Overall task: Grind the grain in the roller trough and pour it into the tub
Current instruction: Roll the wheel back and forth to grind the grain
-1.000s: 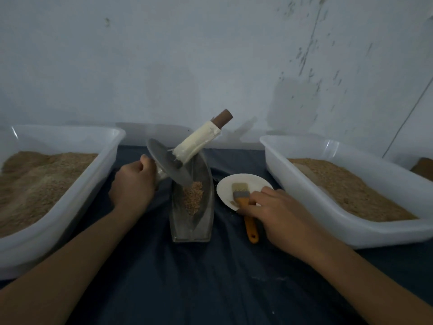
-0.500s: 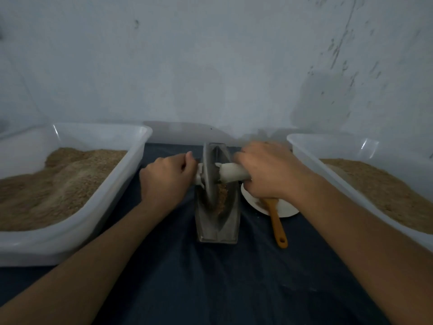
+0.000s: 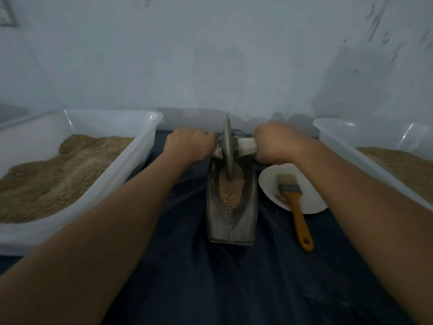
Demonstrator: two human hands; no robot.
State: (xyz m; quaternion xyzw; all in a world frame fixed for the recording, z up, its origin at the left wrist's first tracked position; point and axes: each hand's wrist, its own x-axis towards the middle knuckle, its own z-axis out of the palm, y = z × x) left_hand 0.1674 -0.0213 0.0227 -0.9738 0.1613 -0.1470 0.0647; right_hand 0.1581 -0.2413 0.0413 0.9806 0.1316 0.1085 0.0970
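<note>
left hand [image 3: 187,146] | right hand [image 3: 278,144] | roller [image 3: 227,152] handles are being gripped | disc is being stood upright in grain [image 3: 230,190], trough [image 3: 230,221]

One head-worn view looks forward and down, close over the hands [image 3: 234,146].

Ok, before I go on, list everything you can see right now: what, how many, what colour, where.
roller trough: one, grey metal, centre, on the dark cloth.
roller wheel: one, grey disc, upright in the trough, white-wrapped handles on both sides.
grain: one tan heap, inside the trough under the wheel.
left tub: one, white plastic, left, holding tan grain.
right tub: one, white plastic, right, holding tan grain.
plate: one, white, right of the trough.
brush: one, orange handle, pale bristles, lying across the plate.
cloth: one, dark blue, under everything.
left hand: grips the left handle.
right hand: grips the right handle.
</note>
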